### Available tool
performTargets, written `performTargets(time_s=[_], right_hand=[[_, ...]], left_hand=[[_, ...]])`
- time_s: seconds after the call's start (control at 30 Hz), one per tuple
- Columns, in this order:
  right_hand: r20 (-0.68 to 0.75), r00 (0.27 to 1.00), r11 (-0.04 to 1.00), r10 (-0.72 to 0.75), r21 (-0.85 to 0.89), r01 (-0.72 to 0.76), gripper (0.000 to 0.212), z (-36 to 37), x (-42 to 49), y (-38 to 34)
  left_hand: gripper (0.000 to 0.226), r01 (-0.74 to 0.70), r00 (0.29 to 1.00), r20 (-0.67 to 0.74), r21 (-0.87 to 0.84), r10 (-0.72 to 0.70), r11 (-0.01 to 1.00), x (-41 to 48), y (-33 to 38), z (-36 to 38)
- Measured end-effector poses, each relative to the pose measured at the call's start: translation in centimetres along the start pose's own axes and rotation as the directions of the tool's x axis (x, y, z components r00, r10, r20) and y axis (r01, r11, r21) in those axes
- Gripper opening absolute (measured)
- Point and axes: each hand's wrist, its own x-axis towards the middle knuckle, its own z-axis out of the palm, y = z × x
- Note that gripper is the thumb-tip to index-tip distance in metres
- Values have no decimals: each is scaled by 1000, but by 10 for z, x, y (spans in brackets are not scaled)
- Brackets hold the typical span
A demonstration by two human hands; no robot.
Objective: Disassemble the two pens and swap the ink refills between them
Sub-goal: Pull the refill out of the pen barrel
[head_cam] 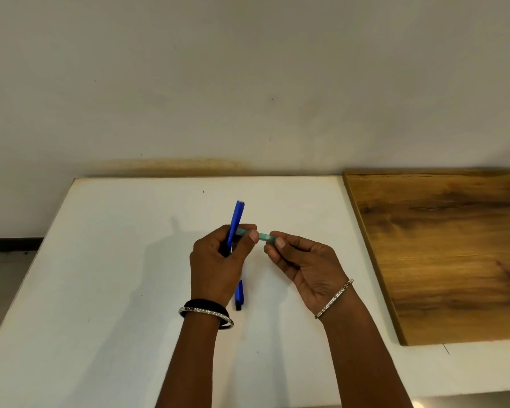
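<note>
My left hand point(215, 260) grips a blue pen point(236, 219) that points up and away from me. The same hand's thumb and fingertip also pinch one end of a pale green pen point(262, 236) lying crosswise. My right hand point(301, 260) pinches the green pen's other end between thumb and forefinger. Both hands hover above the white table point(130, 290). A small blue pen piece point(239, 294), like a cap, lies on the table just below my left hand.
A wooden board point(454, 254) lies on the table to the right. A pale wall rises behind the table's far edge. The floor shows past the table's left edge.
</note>
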Motion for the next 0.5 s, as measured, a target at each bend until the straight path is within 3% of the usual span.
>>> performTargets(time_s=[0.33, 0.5], right_hand=[[12, 1000, 1000, 6, 14, -6, 19, -2, 0, -2], [23, 999, 1000, 22, 11, -22, 16, -2, 1, 1]], left_hand=[[12, 12, 1000, 10, -46, -11, 999, 0, 1, -3], [22, 30, 1000, 12, -92, -29, 995, -1, 6, -2]])
